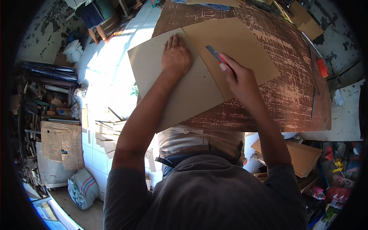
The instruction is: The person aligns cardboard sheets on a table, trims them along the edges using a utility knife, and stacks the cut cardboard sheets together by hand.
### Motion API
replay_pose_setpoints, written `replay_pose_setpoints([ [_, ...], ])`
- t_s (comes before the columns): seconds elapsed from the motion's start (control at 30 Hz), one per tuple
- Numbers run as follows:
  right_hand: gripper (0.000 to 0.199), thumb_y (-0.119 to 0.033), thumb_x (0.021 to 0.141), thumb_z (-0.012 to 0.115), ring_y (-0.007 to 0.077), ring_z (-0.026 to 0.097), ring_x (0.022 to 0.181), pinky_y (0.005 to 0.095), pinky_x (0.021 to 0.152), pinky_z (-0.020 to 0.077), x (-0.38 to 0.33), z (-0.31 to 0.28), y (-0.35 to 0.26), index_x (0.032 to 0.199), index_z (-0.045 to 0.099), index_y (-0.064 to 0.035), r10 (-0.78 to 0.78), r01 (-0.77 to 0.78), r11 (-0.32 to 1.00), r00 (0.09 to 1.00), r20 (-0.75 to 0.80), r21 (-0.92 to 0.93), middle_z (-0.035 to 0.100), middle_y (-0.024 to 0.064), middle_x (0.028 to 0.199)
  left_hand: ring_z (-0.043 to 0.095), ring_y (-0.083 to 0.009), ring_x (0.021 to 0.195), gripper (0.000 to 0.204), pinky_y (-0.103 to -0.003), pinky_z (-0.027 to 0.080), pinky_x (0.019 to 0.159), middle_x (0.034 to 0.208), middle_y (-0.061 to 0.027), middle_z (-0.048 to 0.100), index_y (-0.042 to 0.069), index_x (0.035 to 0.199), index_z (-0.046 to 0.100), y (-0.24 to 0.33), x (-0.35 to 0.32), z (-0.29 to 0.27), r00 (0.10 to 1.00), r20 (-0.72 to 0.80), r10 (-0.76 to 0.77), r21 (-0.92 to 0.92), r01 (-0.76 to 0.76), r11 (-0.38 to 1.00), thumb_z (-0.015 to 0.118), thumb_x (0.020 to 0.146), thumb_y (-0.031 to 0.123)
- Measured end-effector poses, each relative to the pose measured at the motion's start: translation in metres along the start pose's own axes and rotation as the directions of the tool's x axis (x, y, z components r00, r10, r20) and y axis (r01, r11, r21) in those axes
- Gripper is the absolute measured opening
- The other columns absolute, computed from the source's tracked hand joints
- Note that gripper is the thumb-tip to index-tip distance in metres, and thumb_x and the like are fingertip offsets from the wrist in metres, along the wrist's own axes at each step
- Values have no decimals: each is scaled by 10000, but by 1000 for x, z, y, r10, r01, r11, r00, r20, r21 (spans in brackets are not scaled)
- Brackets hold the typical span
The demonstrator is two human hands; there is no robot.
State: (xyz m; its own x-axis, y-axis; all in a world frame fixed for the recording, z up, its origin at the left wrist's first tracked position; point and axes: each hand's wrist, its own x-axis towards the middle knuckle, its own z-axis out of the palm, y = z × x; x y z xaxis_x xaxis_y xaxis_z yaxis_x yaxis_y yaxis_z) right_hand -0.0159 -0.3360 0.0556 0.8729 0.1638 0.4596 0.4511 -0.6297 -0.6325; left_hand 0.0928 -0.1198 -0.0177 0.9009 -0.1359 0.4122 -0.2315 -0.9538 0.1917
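My left hand (176, 57) lies flat, fingers stretched, on a greyish sheet of cardboard (188, 88). A browner sheet of cardboard (245, 50) adjoins it on the right; the grey sheet's straight edge runs along it, and I cannot tell how far the two overlap. My right hand (241, 78) is closed round a red utility knife (221, 58). Its grey blade is out and points up and left, over the brown sheet near that edge. Whether the blade touches the cardboard I cannot tell. Both sheets rest on a scratched red-brown table (283, 99).
A thin metal strip (313, 101) and an orange-red object (322, 68) lie at the table's right side. Cardboard offcuts (107, 136) litter the tiled floor at left. Folded cardboard (295, 155) is stacked at lower right. Another person's legs (96, 32) show at far left.
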Motion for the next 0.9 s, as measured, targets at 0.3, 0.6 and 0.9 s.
replay_pose_setpoints([
  [0.3,308,-237,1002,586,392,708,916,473,839,567,108,93,52,1237,699,-71,-53,47,990,998,-39,-136,734,206,980,335,-349,1498,560,-437,229,1256,1581,-241,386,-66,1481,421,3,0,3,1000,-2,-6,1,6,1000,374,1017,245],
  [0.6,344,-239,1012,540,422,706,920,503,844,563,121,116,45,1301,661,-97,-73,79,970,997,33,-229,722,240,970,313,-334,1513,576,-446,227,1257,1595,-233,368,-58,1487,418,4,1,3,1000,27,-4,36,3,999,377,1006,257],
  [0.9,342,-220,1019,535,421,705,929,494,848,563,122,104,24,1300,653,-64,-6,59,942,987,160,-330,716,249,1001,321,-355,1507,573,-459,239,1249,1591,-243,368,-55,1481,416,6,0,-3,999,44,-10,27,9,1000,383,1016,278],
])
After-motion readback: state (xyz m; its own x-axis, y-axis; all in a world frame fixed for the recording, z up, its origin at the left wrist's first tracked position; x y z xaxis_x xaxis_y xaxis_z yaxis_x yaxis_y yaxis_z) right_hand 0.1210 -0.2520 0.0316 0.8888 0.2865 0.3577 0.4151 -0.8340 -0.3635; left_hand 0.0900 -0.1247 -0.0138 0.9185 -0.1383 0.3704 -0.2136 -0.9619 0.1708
